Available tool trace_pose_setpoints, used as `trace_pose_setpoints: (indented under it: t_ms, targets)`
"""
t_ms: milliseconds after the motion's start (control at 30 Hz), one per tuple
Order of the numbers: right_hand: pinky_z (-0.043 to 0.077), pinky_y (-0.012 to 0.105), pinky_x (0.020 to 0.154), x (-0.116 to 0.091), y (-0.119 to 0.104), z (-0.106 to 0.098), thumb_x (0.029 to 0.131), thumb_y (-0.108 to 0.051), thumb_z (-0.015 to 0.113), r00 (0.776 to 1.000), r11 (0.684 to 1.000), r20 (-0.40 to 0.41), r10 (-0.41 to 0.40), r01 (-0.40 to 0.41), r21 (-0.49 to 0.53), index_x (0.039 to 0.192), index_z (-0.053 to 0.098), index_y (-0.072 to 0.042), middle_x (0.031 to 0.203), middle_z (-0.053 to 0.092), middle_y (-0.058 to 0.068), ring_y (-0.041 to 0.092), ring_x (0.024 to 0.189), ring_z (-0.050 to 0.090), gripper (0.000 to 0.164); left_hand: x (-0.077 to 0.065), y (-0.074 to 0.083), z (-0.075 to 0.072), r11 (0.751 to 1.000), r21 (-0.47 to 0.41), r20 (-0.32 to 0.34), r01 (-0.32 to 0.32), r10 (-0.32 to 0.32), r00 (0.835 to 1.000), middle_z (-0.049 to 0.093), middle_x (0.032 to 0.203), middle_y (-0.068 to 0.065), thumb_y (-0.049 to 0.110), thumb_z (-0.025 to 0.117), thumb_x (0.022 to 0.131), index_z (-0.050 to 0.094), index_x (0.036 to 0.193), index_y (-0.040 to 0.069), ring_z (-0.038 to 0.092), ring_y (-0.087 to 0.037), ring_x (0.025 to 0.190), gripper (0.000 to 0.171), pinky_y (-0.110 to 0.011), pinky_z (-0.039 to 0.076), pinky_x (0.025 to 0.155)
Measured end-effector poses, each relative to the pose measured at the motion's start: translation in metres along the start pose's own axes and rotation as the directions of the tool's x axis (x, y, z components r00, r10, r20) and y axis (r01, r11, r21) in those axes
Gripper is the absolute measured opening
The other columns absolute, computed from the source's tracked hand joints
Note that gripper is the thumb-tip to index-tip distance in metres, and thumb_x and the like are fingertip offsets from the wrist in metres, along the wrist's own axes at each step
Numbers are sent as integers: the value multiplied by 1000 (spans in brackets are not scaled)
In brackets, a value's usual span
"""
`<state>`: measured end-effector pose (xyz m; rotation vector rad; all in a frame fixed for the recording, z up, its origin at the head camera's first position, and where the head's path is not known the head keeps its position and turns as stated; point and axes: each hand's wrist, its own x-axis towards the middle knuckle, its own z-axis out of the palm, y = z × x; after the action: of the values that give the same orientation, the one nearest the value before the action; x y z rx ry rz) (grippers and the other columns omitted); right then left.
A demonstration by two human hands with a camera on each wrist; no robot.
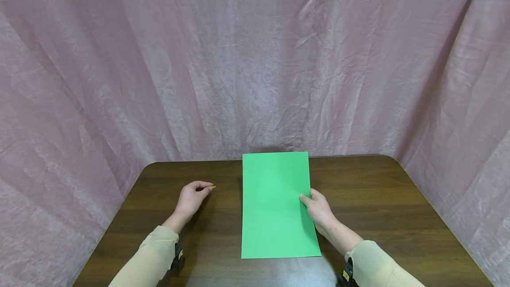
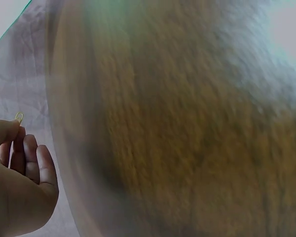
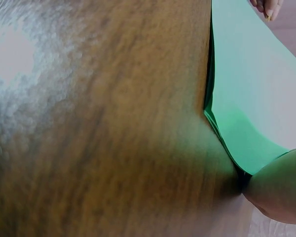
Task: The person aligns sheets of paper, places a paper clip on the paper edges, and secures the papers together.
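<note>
Between thumb and forefinger my left hand [image 1: 192,198] pinches a small yellow paper clip [image 2: 19,117], held above the table left of the paper. Its other fingers are loosely bent in the left wrist view. My right hand [image 1: 320,210] grips the right edge of green paper [image 1: 275,207], thumb on top and the other fingers hidden underneath. The paper stands upright in my view, its long sides running away from me. In the right wrist view its edge looks doubled, as of more than one sheet, and bends up near my hand.
The brown wooden table [image 1: 370,198] has rounded far corners. Pink curtains [image 1: 255,65] hang right behind its far edge and along both sides. Light glares off the table's near part. A dark strapped device [image 1: 348,273] sits at the right wrist, another [image 1: 177,258] at the left.
</note>
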<state>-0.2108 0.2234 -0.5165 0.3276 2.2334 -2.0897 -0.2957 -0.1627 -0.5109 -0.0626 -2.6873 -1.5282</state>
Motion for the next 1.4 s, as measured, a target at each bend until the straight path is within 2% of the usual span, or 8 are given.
trace_pose_setpoints:
  t_ms: [167, 400, 733, 933, 1067, 1233, 1400]
  targets:
    - [56, 40, 78, 0, 0, 0, 110, -15, 48, 1000, 1000, 3, 1, -1, 3, 144, 48, 4, 120, 64, 20, 25, 93, 67, 39, 0, 6, 1, 998, -62, -1, 28, -28, 1000, 69, 122, -11, 15, 70, 99, 75, 119, 3, 63, -26, 110, 24, -31, 51, 84]
    - [56, 40, 77, 0, 0, 0, 110, -15, 48, 1000, 1000, 8, 0, 0, 10, 144, 48, 4, 118, 65, 19, 24, 92, 67, 39, 0, 13, 1, 993, -105, 2, 54, -54, 999, 68, 124, -11, 16, 70, 99, 74, 120, 2, 61, -26, 112, 26, -33, 50, 88]
    - [56, 39, 77, 0, 0, -1, 110, -15, 48, 1000, 1000, 6, 1, -1, 8, 143, 48, 5, 117, 64, 20, 25, 92, 66, 38, 3, 21, 4, 986, -148, 31, 80, -77, 997, 66, 126, -10, 18, 69, 100, 74, 120, 5, 60, -27, 115, 25, -43, 49, 97]
    - [56, 38, 76, 0, 0, -1, 110, -16, 47, 1000, 1000, 13, -3, 3, 5, 143, 46, 7, 117, 64, 20, 24, 92, 66, 40, 3, 25, 7, 980, -187, 8, 71, -71, 997, 68, 125, -11, 16, 70, 98, 74, 120, 3, 60, -25, 114, 26, -37, 48, 94]
    - [56, 39, 77, 0, -1, -1, 110, -14, 48, 1000, 1000, 7, 2, -2, 15, 143, 47, 5, 117, 64, 19, 24, 91, 66, 38, 5, 27, 9, 962, -258, 0, 92, -96, 995, 69, 122, -10, 16, 71, 98, 73, 122, 4, 62, -20, 108, 27, -35, 49, 95]
    - [56, 39, 76, 0, -1, -1, 110, -14, 48, 1000, 1000, -2, 5, -5, 16, 143, 49, 3, 117, 66, 19, 24, 91, 67, 38, 6, 30, 11, 924, -362, 14, 121, -124, 992, 70, 120, -14, 12, 72, 97, 67, 130, 4, 65, -19, 107, 34, -38, 52, 96]
    - [56, 39, 75, 0, -2, -2, 110, -15, 48, 1000, 1000, -10, 5, -5, 9, 143, 50, 2, 116, 66, 18, 24, 90, 67, 37, 7, 34, 11, 917, -372, 32, 145, -144, 989, 70, 120, -12, 15, 72, 98, 66, 133, 7, 65, -24, 110, 36, -41, 53, 96]
